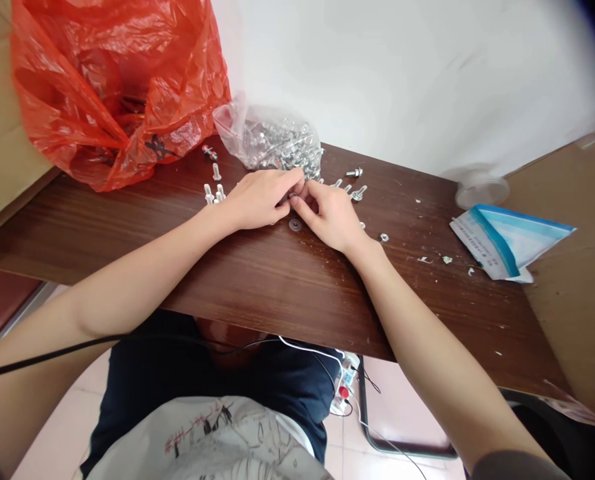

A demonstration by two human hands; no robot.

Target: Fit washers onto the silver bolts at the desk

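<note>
My left hand [262, 198] and my right hand [330, 212] meet over the table, fingers closed and fingertips together. A small dark metal piece shows between them, mostly hidden, and its kind I cannot make out. Just below the fingertips lies a flat washer [295, 225]. Several bolts [216, 172] stand on their heads left of my left hand. Beyond my right hand are bolts with nuts and washers [359, 193], and another bolt [354, 173] lies on its side. A loose nut [383, 237] is right of my right wrist. Behind my hands sits a clear plastic bag [277, 137] full of small metal fasteners.
A large red plastic bag [117, 87] stands at the back left, a dark-ended bolt [209, 153] beside it. On the right are a blue and white packet [507, 240] and a clear plastic cup [482, 192]. Scraps dot the brown table [287, 287]. A white wall rises behind.
</note>
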